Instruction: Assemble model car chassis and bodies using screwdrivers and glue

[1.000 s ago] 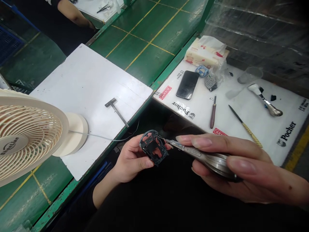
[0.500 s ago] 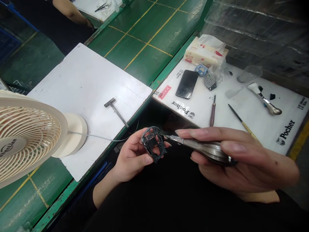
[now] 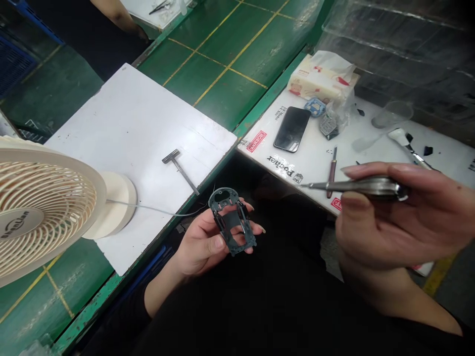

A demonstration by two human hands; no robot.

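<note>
My left hand [image 3: 208, 242] grips a small dark plastic frame [image 3: 230, 221], shaped like a model car chassis, with thumb and fingers around its sides. My right hand [image 3: 404, 212] is closed on a silver metal hand tool [image 3: 356, 186] whose thin tip points left. The tip is well to the right of the frame and does not touch it. Both hands hover over my dark lap, just in front of the bench edge.
A beige desk fan [image 3: 48, 202] stands at left on a white board [image 3: 137, 128] beside a small T-shaped tool [image 3: 178, 168]. The white mat [image 3: 315, 158] at right holds a phone [image 3: 292, 129], tissue pack [image 3: 322, 79], files, a plastic cup [image 3: 392, 114]. Another person's arm [image 3: 118, 15] shows top left.
My right hand has drawn the tool back to the right and up, away from the frame. My left hand has turned the frame so it lies flatter, facing up.
</note>
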